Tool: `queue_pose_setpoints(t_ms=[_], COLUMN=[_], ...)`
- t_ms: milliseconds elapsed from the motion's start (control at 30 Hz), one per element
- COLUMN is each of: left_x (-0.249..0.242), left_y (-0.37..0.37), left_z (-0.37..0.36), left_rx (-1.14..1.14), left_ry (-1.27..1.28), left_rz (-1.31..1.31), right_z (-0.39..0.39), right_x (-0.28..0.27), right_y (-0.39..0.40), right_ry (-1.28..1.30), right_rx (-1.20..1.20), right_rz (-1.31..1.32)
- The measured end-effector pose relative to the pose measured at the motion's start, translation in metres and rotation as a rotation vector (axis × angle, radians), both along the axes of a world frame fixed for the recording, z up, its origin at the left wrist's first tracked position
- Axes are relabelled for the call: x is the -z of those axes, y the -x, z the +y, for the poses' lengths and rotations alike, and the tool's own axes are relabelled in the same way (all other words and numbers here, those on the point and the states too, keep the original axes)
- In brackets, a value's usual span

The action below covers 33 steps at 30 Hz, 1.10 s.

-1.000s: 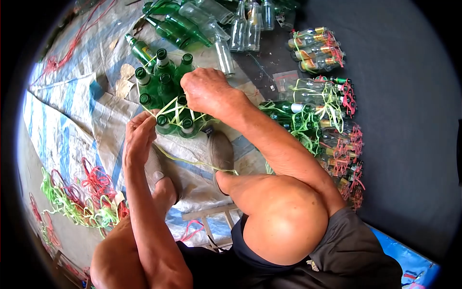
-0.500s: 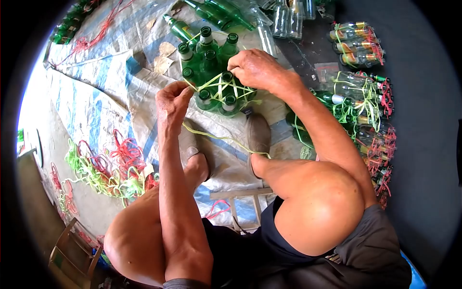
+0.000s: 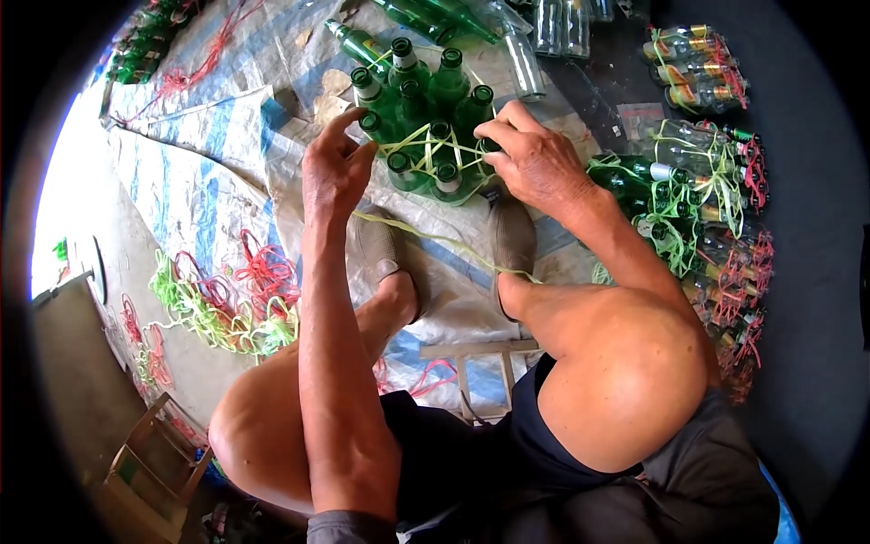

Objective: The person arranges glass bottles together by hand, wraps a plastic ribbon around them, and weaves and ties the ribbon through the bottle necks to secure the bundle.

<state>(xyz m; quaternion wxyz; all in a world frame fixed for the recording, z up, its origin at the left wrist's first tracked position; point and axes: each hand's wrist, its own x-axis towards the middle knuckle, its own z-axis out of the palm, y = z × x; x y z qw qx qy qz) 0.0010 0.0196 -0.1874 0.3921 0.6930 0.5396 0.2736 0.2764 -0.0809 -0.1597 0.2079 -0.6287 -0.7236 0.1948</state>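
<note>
A cluster of several upright green glass bottles [image 3: 412, 109] stands on the sheet between my feet. Around and across their necks runs a pale yellow-green strap [image 3: 419, 145], crossed in zigzags at the near side. My left hand [image 3: 335, 168] is at the cluster's left edge, thumb and forefinger closed about a bottle neck there. On the right edge, my right hand [image 3: 536, 159] has its fingers curled over the mouth of another green bottle [image 3: 489, 145]. A loose strap end [image 3: 435, 238] trails below the cluster, across my shoes to my right ankle.
Tied bundles of bottles [image 3: 698, 68] lie along the right side. Loose green bottles [image 3: 435, 20] and clear bottles [image 3: 548, 27] lie beyond the cluster. Tangled red and green straps [image 3: 231, 304] are at left on the striped sheet [image 3: 199, 181]. A wooden stool [image 3: 154, 462] stands lower left.
My left hand has shifted from the strap up to a bottle neck. My right hand has come down to the near right bottle, uncovering one behind it. The view has shifted slightly.
</note>
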Motion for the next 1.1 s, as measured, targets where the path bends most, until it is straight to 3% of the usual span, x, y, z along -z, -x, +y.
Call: queue_pose_setpoints(t_ms=[333,500,800,1100], left_x=[-0.007,-0.007,-0.026,-0.014], left_y=[0.007,0.007,0.002,0.009], left_z=[0.022,0.038,0.041,0.05], left_rx=[0.196,0.331,0.415,0.496], left_ry=[0.032,0.002,-0.063,-0.221], left_rz=[0.137,0.243,0.428,0.474], right_z=[0.005,0.003,0.003,0.0], right_x=[-0.003,0.012,0.014,0.025], right_y=[-0.003,-0.008,-0.008,-0.007], right_ry=[0.07,0.043,0.034,-0.036], right_rx=[-0.016,-0.032,-0.041,-0.031], right_rz=[-0.113,0.04,0.067,0.001])
